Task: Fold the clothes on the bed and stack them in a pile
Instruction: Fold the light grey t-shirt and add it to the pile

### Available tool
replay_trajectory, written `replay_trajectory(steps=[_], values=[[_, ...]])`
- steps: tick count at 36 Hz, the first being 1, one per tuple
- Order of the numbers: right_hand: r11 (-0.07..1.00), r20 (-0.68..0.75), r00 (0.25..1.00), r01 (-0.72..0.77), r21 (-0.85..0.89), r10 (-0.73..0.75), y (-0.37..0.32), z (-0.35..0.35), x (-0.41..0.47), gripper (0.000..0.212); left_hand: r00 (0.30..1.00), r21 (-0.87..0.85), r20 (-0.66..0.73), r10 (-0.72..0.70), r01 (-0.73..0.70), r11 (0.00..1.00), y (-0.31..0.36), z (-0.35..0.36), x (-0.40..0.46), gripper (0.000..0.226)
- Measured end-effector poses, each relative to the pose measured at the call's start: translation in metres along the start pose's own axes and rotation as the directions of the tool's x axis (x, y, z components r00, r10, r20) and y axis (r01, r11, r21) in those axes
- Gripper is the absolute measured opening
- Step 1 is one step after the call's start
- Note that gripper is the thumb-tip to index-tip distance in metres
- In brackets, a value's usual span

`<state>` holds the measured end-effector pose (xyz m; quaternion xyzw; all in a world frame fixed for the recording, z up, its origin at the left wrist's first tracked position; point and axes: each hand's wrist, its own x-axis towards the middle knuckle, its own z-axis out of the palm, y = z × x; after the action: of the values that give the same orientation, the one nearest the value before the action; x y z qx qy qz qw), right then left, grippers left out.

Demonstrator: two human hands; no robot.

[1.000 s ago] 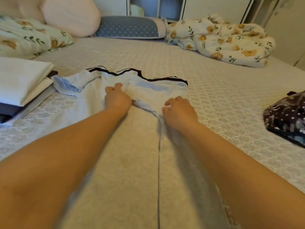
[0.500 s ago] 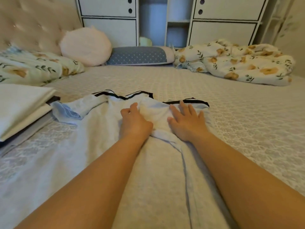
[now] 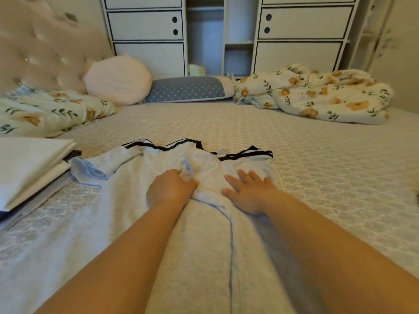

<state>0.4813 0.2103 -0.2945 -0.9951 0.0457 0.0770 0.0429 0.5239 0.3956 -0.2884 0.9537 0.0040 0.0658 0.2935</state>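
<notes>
- Left hand [image 3: 170, 188] pinched the dress [image 3: 140, 191]; right hand [image 3: 247, 192] lay flat, fingers straight.
- Fabric looked light and limp; best taken by its edges.

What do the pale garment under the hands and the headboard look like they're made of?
The pale blue garment looks like thin woven cloth, perhaps cotton: matte, finely creased, edged with black trim. The headboard looks like padded upholstery, maybe velvet or faux leather: it is beige, button-tufted, with a soft sheen. The picture is too soft to be sure of either.

Tufted headboard [image 3: 43, 53], white drawer cabinets [image 3: 301, 32] behind bed [image 3: 317, 159], dim warm light.
</notes>
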Motion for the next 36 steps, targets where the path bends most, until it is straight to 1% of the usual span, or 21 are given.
replay_trajectory(steps=[4,7,10,11,13,15,16,17,18,19,20,21,22,23,24,26,27,29,30,32,36], values=[[0.957,-0.318,0.942,0.185,0.221,-0.109,0.009,0.009,-0.030,0.044,0.998,0.018,0.056,-0.008,0.007,1.000,0.001,0.002,-0.001,0.023],[0.902,-0.345,0.934,0.226,0.369,-0.094,0.018,0.008,-0.039,0.036,0.986,-0.013,0.159,-0.041,0.044,0.999,0.022,0.000,0.002,0.021],[0.850,-0.355,0.932,0.244,0.468,-0.072,0.023,0.007,-0.043,0.032,0.977,-0.176,0.188,-0.101,0.134,0.975,0.055,-0.013,0.011,0.023],[0.819,-0.374,0.927,0.232,0.525,-0.024,0.025,0.005,-0.044,0.032,0.985,-0.199,0.156,-0.070,0.101,0.975,0.068,-0.017,0.014,0.025],[0.763,-0.427,0.891,0.167,0.625,0.155,0.033,-0.001,-0.045,0.034,0.991,-0.089,0.125,0.050,-0.039,0.995,0.095,-0.023,0.012,0.025],[0.748,-0.483,0.799,0.064,0.661,0.358,0.045,-0.008,-0.048,0.036,0.962,-0.030,0.213,0.172,-0.170,0.985,0.126,-0.019,-0.003,0.027],[0.754,-0.510,0.738,0.001,0.656,0.442,0.051,-0.011,-0.049,0.037,0.921,-0.050,0.306,0.240,-0.236,0.971,0.138,-0.012,-0.012,0.030],[0.772,-0.539,0.679,-0.064,0.632,0.498,0.055,-0.014,-0.051,0.037,0.860,-0.119,0.419,0.290,-0.265,0.957,0.147,-0.005,-0.019,0.036],[0.791,-0.565,0.636,-0.121,0.599,0.525,0.057,-0.015,-0.052,0.038,0.801,-0.223,0.521,0.295,-0.206,0.953,0.155,0.000,-0.025,0.041],[0.802,-0.585,0.607,-0.155,0.577,0.538,0.058,-0.017,-0.053,0.037,0.775,-0.303,0.561,0.291,-0.135,0.943,0.158,0.005,-0.028,0.042],[0.804,-0.598,0.590,-0.158,0.574,0.543,0.058,-0.018,-0.052,0.036,0.795,-0.366,0.521,0.311,-0.121,0.923,0.158,0.011,-0.027,0.041],[0.805,-0.611,0.583,-0.136,0.577,0.536,0.057,-0.020,-0.051,0.036,0.847,-0.369,0.412,0.337,-0.183,0.911,0.155,0.018,-0.022,0.038],[0.812,-0.625,0.589,-0.096,0.576,0.513,0.055,-0.022,-0.049,0.036,0.894,-0.286,0.250,0.371,-0.298,0.911,0.147,0.027,-0.017,0.033],[0.824,-0.642,0.609,-0.034,0.566,0.466,0.053,-0.024,-0.046,0.037,0.901,-0.145,0.124,0.416,-0.398,0.906,0.137,0.037,-0.014,0.029],[0.841,-0.658,0.642,0.039,0.540,0.393,0.051,-0.024,-0.043,0.038,0.882,-0.013,0.083,0.463,-0.464,0.886,0.126,0.049,-0.013,0.029],[0.878,-0.657,0.727,0.164,0.449,0.200,0.045,-0.020,-0.036,0.041,0.836,0.171,0.212,0.506,-0.541,0.823,0.105,0.073,-0.013,0.042],[0.902,-0.621,0.775,0.180,0.393,0.116,0.044,-0.016,-0.031,0.043,0.819,0.217,0.292,0.494,-0.560,0.800,0.100,0.082,-0.011,0.050],[0.949,-0.459,0.888,0.110,0.296,0.040,0.045,-0.007,-0.021,0.044,0.802,0.263,0.374,0.466,-0.573,0.776,0.101,0.089,-0.001,0.059],[0.957,-0.372,0.927,0.059,0.283,0.053,0.047,-0.005,-0.017,0.044,0.802,0.267,0.398,0.444,-0.565,0.781,0.103,0.090,0.005,0.059],[0.958,-0.262,0.960,-0.016,0.285,0.094,0.051,-0.003,-0.014,0.046,0.812,0.251,0.433,0.392,-0.526,0.812,0.105,0.091,0.013,0.056],[0.992,-0.200,0.978,-0.027,0.123,0.052,0.051,0.002,-0.011,0.048,0.845,0.243,0.416,0.336,-0.459,0.854,0.098,0.093,0.018,0.055]])
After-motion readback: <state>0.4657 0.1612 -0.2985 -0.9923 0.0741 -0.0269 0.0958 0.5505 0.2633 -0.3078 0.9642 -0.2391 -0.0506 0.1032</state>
